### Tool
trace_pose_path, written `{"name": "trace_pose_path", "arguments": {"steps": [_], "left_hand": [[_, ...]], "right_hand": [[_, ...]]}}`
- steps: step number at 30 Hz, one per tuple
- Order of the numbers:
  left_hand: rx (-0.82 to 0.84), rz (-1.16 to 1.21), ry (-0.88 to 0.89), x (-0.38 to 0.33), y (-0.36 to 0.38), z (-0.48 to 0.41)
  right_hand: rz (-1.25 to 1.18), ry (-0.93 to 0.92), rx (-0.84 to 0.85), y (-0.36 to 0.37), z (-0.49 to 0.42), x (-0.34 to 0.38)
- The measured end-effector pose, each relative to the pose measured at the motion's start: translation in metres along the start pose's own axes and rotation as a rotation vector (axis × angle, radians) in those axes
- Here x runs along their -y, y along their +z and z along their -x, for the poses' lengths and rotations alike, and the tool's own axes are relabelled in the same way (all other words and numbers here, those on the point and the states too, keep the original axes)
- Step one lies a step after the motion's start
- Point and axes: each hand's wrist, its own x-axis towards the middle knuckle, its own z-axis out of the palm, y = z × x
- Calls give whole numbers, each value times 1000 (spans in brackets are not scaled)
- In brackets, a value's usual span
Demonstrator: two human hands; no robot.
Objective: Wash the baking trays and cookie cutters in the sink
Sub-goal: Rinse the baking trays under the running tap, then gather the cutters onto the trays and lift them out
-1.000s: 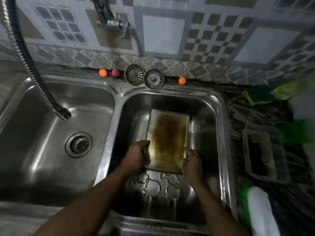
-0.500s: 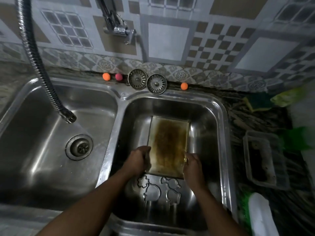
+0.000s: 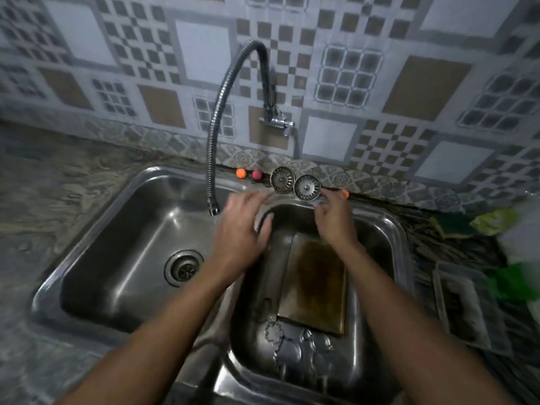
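The baking tray (image 3: 315, 287) lies flat in the right basin of the sink (image 3: 125, 244), with the cookie cutters (image 3: 292, 349) just on our side of the tray. Over the tray's far edge we hold our left hand (image 3: 238, 232) and right hand (image 3: 336, 220), fingers loosely apart and gripping nothing.

Bare forearms (image 3: 163, 331), bare left grip (image 3: 238, 229), right grip (image 3: 334, 220)

Outstretched left hand (image 3: 237, 229) and right hand (image 3: 336, 222)
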Motion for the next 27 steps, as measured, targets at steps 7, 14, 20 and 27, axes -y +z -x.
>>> {"name": "trace_pose_path", "arguments": {"steps": [7,14,20,27], "left_hand": [[-209,-47,-198,29,-34,-22],[-164,109,-188,51,-25,-19],[-185,97,-187,57,-21,-19],[-197,108,-169,55,-22,-19]], "right_hand": [[-20,-205,-33,-11,-73,89],[82,-332,-76,1,-108,108],[-12,-181,-164,-9,-139,124],[-71,25,-197,-12,-161,138]]}}
